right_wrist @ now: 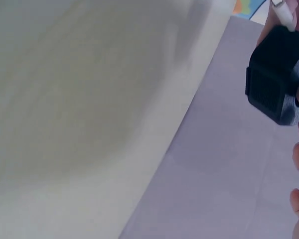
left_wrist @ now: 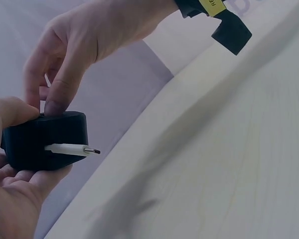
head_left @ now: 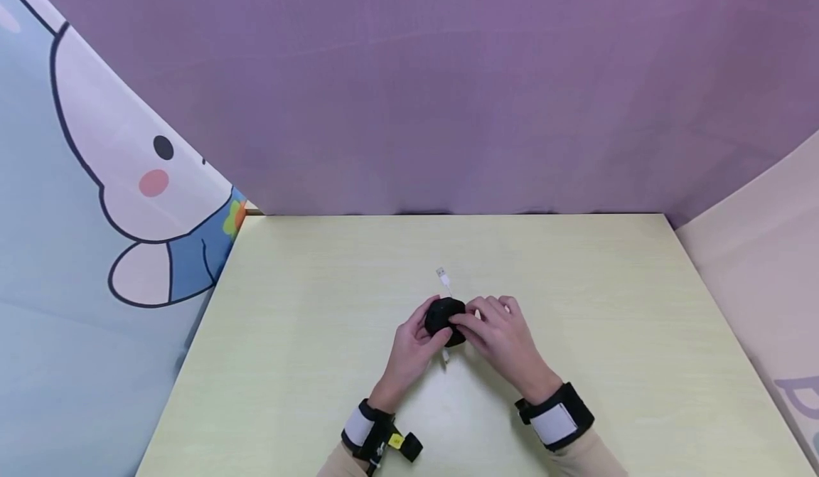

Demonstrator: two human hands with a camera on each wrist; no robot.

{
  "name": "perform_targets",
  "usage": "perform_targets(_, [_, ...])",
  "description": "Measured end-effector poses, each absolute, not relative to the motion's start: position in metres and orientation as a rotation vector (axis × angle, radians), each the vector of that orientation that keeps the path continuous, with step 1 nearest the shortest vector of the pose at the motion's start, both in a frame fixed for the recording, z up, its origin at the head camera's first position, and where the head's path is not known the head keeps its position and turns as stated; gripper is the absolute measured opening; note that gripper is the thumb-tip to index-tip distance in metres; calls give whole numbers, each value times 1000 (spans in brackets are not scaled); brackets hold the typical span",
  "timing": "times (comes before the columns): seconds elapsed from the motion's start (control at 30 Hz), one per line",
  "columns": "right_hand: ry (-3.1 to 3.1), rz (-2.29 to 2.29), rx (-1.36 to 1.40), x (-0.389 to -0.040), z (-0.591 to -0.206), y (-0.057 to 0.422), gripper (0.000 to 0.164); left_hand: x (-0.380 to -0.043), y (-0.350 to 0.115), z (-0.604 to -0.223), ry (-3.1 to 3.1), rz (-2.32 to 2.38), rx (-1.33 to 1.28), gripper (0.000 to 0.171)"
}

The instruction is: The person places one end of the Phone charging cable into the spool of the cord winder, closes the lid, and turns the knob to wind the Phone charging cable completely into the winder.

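Observation:
A black, box-like cable winder (head_left: 440, 313) is held up over the table in front of me. My left hand (head_left: 409, 352) grips it from the left, thumb on the near side and fingers beneath. My right hand (head_left: 503, 333) reaches in from the right, its thumb and bent fingers pinching at the winder's face. From the far side sticks out a white USB-A plug (head_left: 443, 276). A white USB-C plug (left_wrist: 72, 149) juts from the opposite side. In the right wrist view, the winder's ribbed side (right_wrist: 265, 89) shows, and a right fingertip meets its face.
A pale wooden table (head_left: 307, 285) lies under both hands. Purple cloth (head_left: 448, 107) hangs behind it, a cartoon-printed curtain (head_left: 128, 200) on the left and a pale curtain (head_left: 755, 249) on the right. Each wrist wears a black strap (head_left: 555, 416).

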State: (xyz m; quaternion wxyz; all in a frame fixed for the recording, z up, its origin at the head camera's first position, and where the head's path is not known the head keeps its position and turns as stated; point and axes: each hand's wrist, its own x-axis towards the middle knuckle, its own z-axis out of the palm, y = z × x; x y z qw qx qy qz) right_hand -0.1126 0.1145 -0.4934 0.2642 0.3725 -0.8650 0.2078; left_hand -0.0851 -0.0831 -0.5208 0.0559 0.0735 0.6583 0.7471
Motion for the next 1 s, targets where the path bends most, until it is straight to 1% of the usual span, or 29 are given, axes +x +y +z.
perform_targets(0.27, [-2265,323,1075,-115,-487,118,21,-84,-87,-518,1985,2236,251,64])
perform_targets(0.5, [-2226,230,1110,-119,-482,120,20,-83,-90,-515,1960,2230,312,63])
perform_targets(0.7, [-2170,206,1110,-122,-483,121,23,-83,-89,-514,1956,2221,317,62])
perform_targets(0.9, [-2161,243,1065,-122,-487,119,31,-82,-87,-514,1954,2226,298,63])
perform_targets(1.0, [-2132,292,1041,-122,-489,117,32,-83,-87,-513,1953,2239,283,62])
